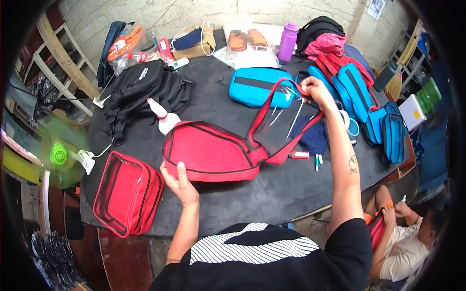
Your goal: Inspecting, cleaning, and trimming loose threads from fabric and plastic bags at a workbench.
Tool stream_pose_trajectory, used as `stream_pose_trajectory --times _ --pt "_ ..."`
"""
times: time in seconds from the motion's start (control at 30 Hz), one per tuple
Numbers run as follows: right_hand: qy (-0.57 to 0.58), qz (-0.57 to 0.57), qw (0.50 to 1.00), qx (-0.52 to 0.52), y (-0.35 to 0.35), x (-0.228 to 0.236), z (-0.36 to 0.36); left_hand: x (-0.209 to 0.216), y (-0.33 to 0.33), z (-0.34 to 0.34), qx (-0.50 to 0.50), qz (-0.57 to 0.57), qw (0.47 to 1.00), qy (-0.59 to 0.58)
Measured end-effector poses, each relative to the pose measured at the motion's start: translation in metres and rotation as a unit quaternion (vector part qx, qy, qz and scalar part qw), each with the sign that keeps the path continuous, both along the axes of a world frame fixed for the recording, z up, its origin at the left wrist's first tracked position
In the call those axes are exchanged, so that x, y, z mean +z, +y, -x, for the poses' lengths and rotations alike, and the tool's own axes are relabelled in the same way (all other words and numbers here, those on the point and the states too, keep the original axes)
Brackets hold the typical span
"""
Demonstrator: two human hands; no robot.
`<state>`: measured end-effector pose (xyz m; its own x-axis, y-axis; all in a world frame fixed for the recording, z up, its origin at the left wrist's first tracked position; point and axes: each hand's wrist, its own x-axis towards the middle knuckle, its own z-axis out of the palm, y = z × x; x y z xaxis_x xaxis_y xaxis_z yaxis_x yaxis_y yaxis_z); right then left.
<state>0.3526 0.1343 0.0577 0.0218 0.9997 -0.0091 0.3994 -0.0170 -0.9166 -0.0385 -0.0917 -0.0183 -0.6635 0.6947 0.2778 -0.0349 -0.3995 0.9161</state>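
Above the table I hold a red bag [208,150] with black piping between my two hands. My left hand [182,188] grips its lower left edge, thumb on top and fingers underneath. Up at the right, my right hand [316,91] pinches a red band [264,114] that loops out from the bag's narrow end. Loose white threads [292,121] dangle by that loop. Close to my left hand stands a red case [130,194] with a clear panel and dark zips. A white spray bottle [167,121] is just behind the bag.
Blue pouches [255,87] and more blue bags [350,92] lie at the back and right. A black backpack [145,89] is at the left, a purple bottle [288,42] behind. A green fan [60,153] stands left. Another person [407,237] sits at lower right.
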Motion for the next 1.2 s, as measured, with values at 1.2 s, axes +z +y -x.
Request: stream_pose_trajectory --times 1.2 --pt "-0.289 -0.104 0.951 -0.039 -0.092 -0.154 -0.058 -0.038 0.071 -0.064 -0.322 0.281 0.685 0.59"
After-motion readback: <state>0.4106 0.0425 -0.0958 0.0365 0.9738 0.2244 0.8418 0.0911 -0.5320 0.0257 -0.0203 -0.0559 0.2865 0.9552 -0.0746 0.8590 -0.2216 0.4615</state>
